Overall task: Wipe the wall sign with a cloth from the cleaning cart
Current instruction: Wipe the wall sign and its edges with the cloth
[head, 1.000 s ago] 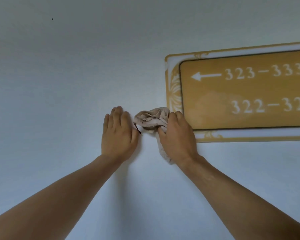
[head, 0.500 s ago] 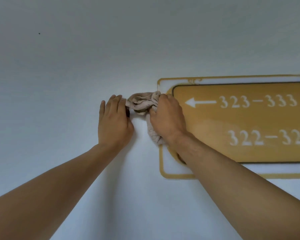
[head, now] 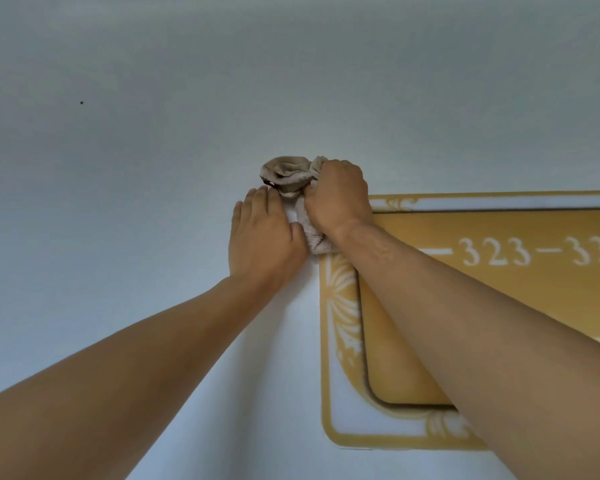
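Note:
A gold wall sign (head: 413, 341) with white room numbers and a white ornate border hangs on the pale wall (head: 118, 202) at the right. My right hand (head: 338, 195) grips a crumpled beige cloth (head: 288, 176) at the sign's upper left corner, with the cloth bunched past the corner onto the wall. My right forearm crosses the sign and hides much of it. Just left of the sign, my left hand (head: 265, 237) lies flat on the wall with straight fingers, its fingertips touching the cloth.
A small dark speck (head: 81, 102) marks the wall at the upper left. The sign runs out of view at the right edge. The cleaning cart is out of sight.
My right hand has slid the cloth up along the sign's left edge, from the lower left corner to the upper left corner. My left hand followed upward on the wall beside it.

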